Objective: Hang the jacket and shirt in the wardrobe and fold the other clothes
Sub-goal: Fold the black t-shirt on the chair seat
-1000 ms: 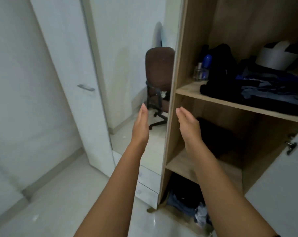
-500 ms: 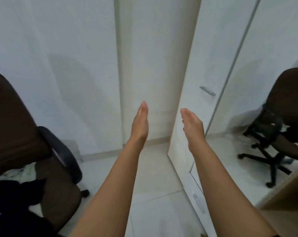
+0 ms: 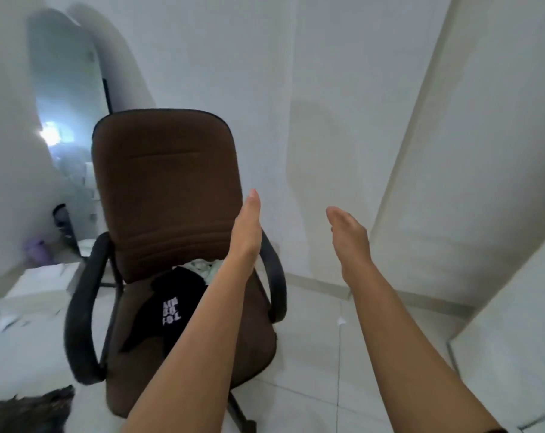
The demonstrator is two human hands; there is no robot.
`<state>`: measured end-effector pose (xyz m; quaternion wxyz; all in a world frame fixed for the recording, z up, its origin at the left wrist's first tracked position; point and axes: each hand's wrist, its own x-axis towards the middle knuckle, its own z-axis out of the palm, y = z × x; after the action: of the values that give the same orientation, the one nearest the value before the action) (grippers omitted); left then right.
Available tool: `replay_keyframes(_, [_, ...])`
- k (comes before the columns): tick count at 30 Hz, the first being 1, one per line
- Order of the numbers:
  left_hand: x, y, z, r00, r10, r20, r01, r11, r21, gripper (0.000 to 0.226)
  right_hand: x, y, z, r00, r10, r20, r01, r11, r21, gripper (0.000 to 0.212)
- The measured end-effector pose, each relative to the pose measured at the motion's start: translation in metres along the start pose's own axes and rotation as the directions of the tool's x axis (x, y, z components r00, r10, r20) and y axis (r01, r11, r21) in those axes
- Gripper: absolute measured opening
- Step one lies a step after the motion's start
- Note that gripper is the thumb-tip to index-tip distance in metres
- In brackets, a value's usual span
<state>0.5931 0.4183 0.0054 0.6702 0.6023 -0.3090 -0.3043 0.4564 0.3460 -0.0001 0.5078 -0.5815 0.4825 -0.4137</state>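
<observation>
A black soft cloth garment with a small white printed block of letters [image 3: 171, 307] lies crumpled on the seat of a brown upholstered office chair with black curved armrests [image 3: 168, 189], and a pale white-green crumpled cloth [image 3: 204, 265] sits just behind it, pressed against the foot of the backrest. Both look light and limp, so they will likely sag and slide out of a loose hold; I judge the black one is best pinched at its shoulders or collar edge and lifted clear, so it hangs flat for folding, though which edge is which cannot be told from the heap. The left hand [image 3: 247, 228] hovers above the chair seat, fingers straight and together, edge-on, holding nothing. The right hand [image 3: 349, 237] hangs to the right of the chair over the white tiled floor [image 3: 311, 370], fingers relaxed and released, also empty. Neither grip touches the clothes. A white panel [image 3: 471, 182] stands to the right, a dark furry shape [image 3: 30, 410] lies at the near left corner
</observation>
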Motion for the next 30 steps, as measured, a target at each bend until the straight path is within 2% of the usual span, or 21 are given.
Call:
replay_keyframes(7, [0.037, -0.037, -0.098, 0.956, -0.104, -0.276, 0.119, 0.992, 0.039, 0.058, 0.035, 0.024, 0.120, 0.964, 0.072, 0.257, -0.048, 0.994, -0.101, 0.043])
replay_keyframes(10, [0.058, -0.057, -0.135, 0.901, -0.160, -0.402, 0.183, 0.983, 0.019, 0.060, 0.056, 0.041, 0.167, 0.922, 0.121, 0.369, -0.075, 0.988, -0.138, 0.045])
replay_keyframes(14, [0.081, -0.081, -0.172, 0.835, -0.218, -0.505, 0.252, 0.968, -0.001, 0.063, 0.083, 0.063, 0.209, 0.867, 0.162, 0.472, -0.067, 0.975, -0.213, 0.045])
replay_keyframes(17, [0.099, -0.105, -0.196, 0.795, -0.240, -0.557, 0.281, 0.960, -0.012, 0.065, 0.105, 0.088, 0.245, 0.833, 0.228, 0.504, -0.096, 0.957, -0.275, 0.043])
replay_keyframes(20, [0.110, -0.135, -0.216, 0.718, -0.322, -0.617, 0.394, 0.919, -0.022, 0.073, 0.113, 0.119, 0.271, 0.789, 0.299, 0.537, -0.126, 0.934, -0.334, 0.042])
replay_keyframes(24, [0.129, -0.180, -0.241, 0.618, -0.393, -0.681, 0.574, 0.818, 0.049, 0.061, 0.122, 0.166, 0.300, 0.769, 0.406, 0.494, -0.173, 0.876, -0.450, 0.040])
replay_keyframes(30, [0.168, -0.269, -0.280, 0.669, -0.438, -0.600, 0.681, 0.686, 0.258, 0.050, 0.140, 0.252, 0.344, 0.746, 0.527, 0.407, -0.220, 0.772, -0.596, 0.041])
